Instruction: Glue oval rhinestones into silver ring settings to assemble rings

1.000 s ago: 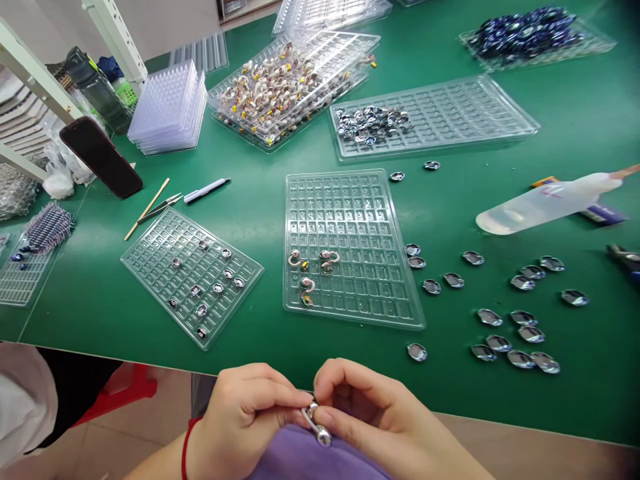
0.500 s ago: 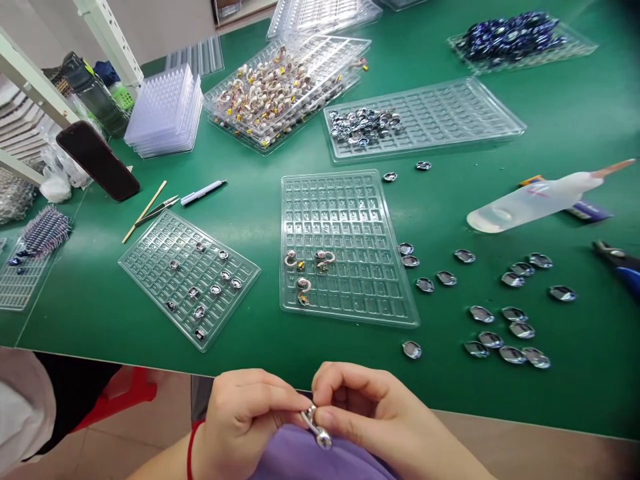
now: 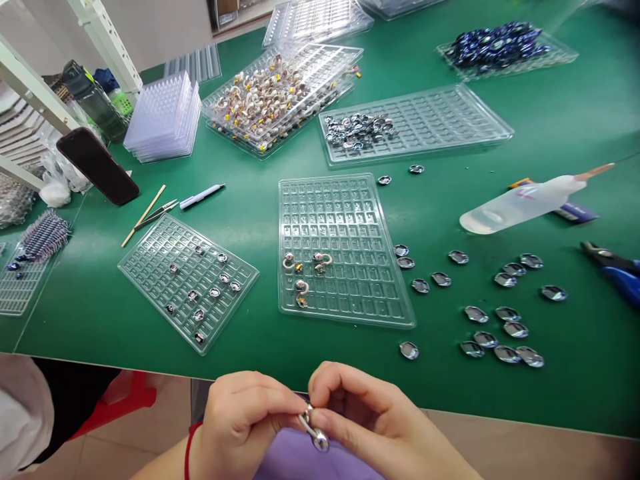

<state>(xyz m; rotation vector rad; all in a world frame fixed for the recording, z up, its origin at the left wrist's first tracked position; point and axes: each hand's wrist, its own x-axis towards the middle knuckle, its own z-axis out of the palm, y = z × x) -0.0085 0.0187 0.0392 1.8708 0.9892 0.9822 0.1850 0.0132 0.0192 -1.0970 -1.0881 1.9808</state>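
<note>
just off the counter's [image 3: 440, 383] near edge, the grips of left hand [image 3: 253, 410] and right hand [image 3: 363, 420] both pinch a small silvery piece [image 3: 320, 440], seemingly under adjustment; the next move likely calls for steady pressure. against the earlier frame, the pinch looks unchanged, while more of the pliers [image 3: 614, 268] shows.
</note>
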